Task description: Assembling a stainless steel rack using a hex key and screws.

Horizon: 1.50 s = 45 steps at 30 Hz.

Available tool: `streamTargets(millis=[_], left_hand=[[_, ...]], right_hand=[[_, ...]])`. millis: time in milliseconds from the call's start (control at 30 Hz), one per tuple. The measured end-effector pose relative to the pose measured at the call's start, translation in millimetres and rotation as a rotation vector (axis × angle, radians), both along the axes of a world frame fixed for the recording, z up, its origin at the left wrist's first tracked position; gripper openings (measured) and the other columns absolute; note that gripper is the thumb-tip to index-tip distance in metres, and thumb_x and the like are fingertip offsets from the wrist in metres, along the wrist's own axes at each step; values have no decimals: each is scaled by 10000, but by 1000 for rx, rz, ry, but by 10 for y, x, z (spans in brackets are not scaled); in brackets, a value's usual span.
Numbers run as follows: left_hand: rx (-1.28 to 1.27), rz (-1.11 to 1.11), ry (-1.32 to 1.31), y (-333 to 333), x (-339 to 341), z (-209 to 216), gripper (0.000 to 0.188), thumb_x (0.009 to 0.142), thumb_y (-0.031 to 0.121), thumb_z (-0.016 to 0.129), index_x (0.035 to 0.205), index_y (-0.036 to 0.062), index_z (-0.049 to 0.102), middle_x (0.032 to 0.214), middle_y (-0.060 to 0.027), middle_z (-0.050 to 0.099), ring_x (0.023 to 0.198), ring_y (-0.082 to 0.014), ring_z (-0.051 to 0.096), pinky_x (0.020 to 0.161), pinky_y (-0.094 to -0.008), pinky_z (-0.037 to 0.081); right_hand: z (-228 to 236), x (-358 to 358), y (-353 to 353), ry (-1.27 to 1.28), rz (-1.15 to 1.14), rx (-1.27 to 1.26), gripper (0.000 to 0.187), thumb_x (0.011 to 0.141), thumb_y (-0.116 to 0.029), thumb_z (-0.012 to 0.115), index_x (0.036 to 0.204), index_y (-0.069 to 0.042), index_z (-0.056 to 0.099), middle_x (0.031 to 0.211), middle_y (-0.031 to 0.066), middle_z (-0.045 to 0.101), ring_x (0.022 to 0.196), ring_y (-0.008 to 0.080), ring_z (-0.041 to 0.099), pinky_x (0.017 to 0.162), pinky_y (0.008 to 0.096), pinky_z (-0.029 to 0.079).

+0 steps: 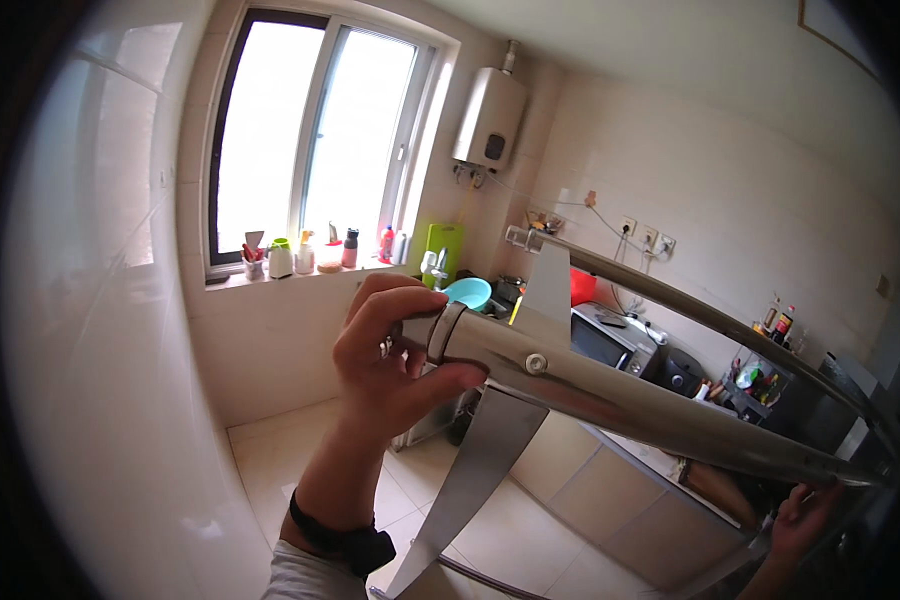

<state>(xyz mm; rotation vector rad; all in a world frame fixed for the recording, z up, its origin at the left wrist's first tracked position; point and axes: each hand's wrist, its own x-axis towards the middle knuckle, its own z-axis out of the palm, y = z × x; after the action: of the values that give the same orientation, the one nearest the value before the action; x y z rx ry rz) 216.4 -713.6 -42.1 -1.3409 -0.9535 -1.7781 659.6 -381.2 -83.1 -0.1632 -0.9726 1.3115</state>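
A shiny metal tube (620, 395) slants across the view from the middle down to the right. It is part of a metal frame with a second tube (690, 297) behind it and a flat metal strip (480, 470) running down from its near side. My left hand (385, 345) is closed round the tube's left end, by a ring-shaped collar, its thumb below. A screw head (536, 364) sits in the tube beside that hand. At the lower right, my right hand (802, 515) has curled fingers against the underside of the tube's other end; shadow hides part of it.
Beyond the frame stand a counter with tan cabinet doors (610, 510), a microwave (610, 345) and a turquoise basin (468, 292). Bottles and cups line the windowsill (300, 272). A water heater (490, 118) hangs on the wall. White tiled wall (110, 350) rises close at left.
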Motion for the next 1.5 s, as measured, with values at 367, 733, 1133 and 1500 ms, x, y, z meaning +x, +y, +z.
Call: streamTargets(millis=[367, 733, 1133, 1500], left_hand=[[-15, 20, -7, -51, 4, -55, 593, 541, 288, 862, 987, 18, 578, 940, -89, 509, 859, -165, 525, 719, -275, 459], [10, 34, 3, -20, 27, 20, 583, 532, 320, 862, 957, 25, 593, 898, -95, 531, 818, -176, 545, 688, -281, 464], [-19, 29, -22, -88, 82, 39, 561, 508, 254, 878, 951, 44, 606, 890, -72, 529, 708, -106, 543, 529, -217, 443], [-42, -9, -37, -96, 36, 29, 633, 491, 367, 870, 953, 30, 599, 903, -84, 513, 832, -163, 520, 706, -269, 432]], right_hand=[[975, -452, -1455, -1200, 279, 968, 269, 862, -154, 577, 1089, -8, 577, 855, 93, 619, 593, 133, 546, 488, 232, 435], [1878, -2477, -2299, -893, -200, 1864, 193, 687, -46, 697, 872, -27, 647, 766, 93, 644, 615, 198, 583, 506, 293, 422], [1866, -2652, -2507, -1008, -352, 2064, 243, 599, 2, 716, 833, 9, 652, 680, 87, 567, 601, 207, 565, 496, 313, 454], [1905, -2697, -2637, -1131, -452, 2265, 210, 611, -27, 682, 811, 24, 643, 719, 74, 580, 658, 203, 601, 518, 285, 495]])
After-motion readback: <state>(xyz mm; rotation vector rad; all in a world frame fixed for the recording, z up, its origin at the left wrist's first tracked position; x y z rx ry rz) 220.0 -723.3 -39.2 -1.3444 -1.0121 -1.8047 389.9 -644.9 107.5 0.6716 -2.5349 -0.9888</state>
